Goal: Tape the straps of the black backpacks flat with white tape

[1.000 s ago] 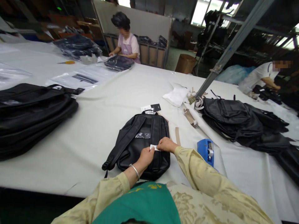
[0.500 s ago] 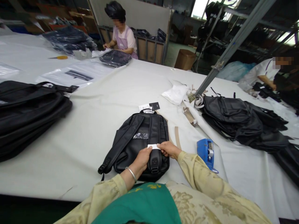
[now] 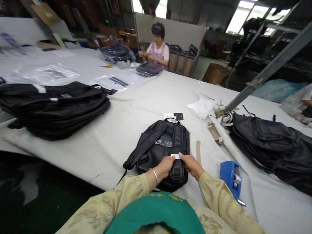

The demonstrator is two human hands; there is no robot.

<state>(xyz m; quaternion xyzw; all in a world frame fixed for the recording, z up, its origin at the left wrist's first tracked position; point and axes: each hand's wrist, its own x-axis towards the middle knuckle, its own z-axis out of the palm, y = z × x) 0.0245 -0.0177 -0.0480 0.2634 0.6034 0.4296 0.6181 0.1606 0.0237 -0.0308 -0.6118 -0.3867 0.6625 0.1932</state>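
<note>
A black backpack (image 3: pixel 147 156) lies on the white table in front of me, its shoulder straps facing up. Around the right shoulder strap (image 3: pixel 177 139) sits a white band (image 3: pixel 175 156). My left hand (image 3: pixel 166 166) is closed on the strap's left side, thumb on the band. From the right side my right hand (image 3: pixel 191 164) grips the same strap, its thumb also on the band; the fingers underneath are hidden. A black and white hang tag (image 3: pixel 178 116) lies by the top handle. Shiny clear film (image 3: pixel 163 143) shows between the straps.
A blue tape dispenser (image 3: pixel 230 178) stands at my right. Stacked black bags (image 3: pixel 60 110) lie to the left, more black backpacks (image 3: pixel 268 136) to the right. A slanted metal post (image 3: pixel 265 71) rises beyond. Across the table sits a co-worker (image 3: pixel 158 52) near a plastic-wrapped bag (image 3: pixel 149 69).
The view has swung left, so everything appears shifted right. My right thumb has moved up onto the band's edge. Both hands stay on the strap. The co-worker across has raised a hand.
</note>
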